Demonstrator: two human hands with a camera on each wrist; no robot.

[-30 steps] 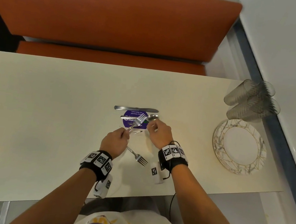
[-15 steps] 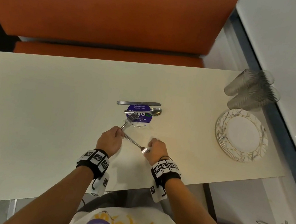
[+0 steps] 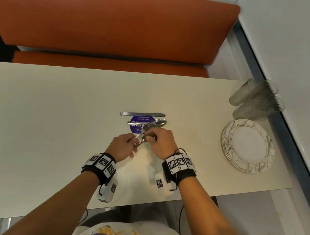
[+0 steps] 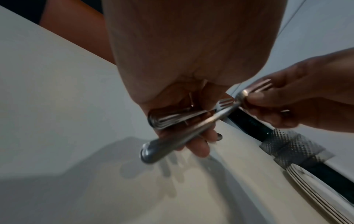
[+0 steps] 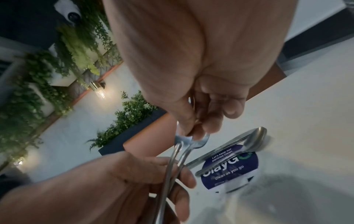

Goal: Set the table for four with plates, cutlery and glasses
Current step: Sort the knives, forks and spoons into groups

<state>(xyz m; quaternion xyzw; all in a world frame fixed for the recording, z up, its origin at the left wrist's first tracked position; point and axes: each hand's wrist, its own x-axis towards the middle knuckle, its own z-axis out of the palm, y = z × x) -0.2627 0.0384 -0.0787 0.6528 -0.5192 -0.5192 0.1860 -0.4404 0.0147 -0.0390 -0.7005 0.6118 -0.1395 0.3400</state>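
Right hand (image 3: 161, 142) lifted the loose fork (image 4: 184, 133) into the bundle; now pinches fork heads while left hand (image 3: 123, 148) grips the handles. Forks gathered above table (image 3: 51, 123); plates (image 3: 247, 147), glasses (image 3: 257, 100) unplaced.

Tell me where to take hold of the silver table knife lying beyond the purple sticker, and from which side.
Probably best to grip the silver table knife by its rounded handle, the end on the person's left, coming from above. It lies flat and crosswise on the cream table, blade pointing right, apart from the spoon beside it.

Both arms fwd, left hand (image 3: 124, 148) & right hand (image 3: 161, 143) curled, near-touching
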